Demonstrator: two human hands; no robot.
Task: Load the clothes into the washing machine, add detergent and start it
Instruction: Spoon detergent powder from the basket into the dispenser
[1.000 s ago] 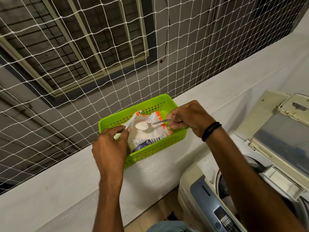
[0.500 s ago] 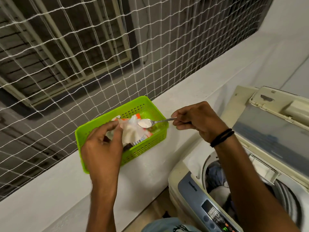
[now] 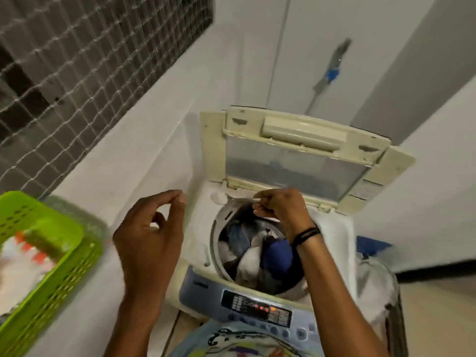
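The top-loading washing machine (image 3: 198, 256) stands with its lid (image 3: 296, 161) raised. Mixed blue, white and dark clothes (image 3: 257, 253) fill the drum. My right hand (image 3: 280, 210) hovers over the drum's back rim, pinching the handle of a spoon (image 3: 219, 198). The spoon's bowl holds white powder and sits above the machine's back left corner. My left hand (image 3: 149, 240) hangs over the ledge left of the machine, fingers apart and holding nothing. The detergent bag (image 3: 23, 256) lies blurred in the green basket (image 3: 64, 276) at far left. Red lights glow on the control panel (image 3: 257, 309).
The basket rests on a white ledge (image 3: 123, 155) below a rope net (image 3: 64, 73). A tap with a blue part (image 3: 331, 73) is on the wall behind the machine. Grey cloth (image 3: 373, 284) hangs at the machine's right side, next to a blue object (image 3: 371, 246).
The view has swung right, from the basket to the machine. My right hand carried the loaded spoon over to the drum. My left hand let go of the detergent bag and opened.
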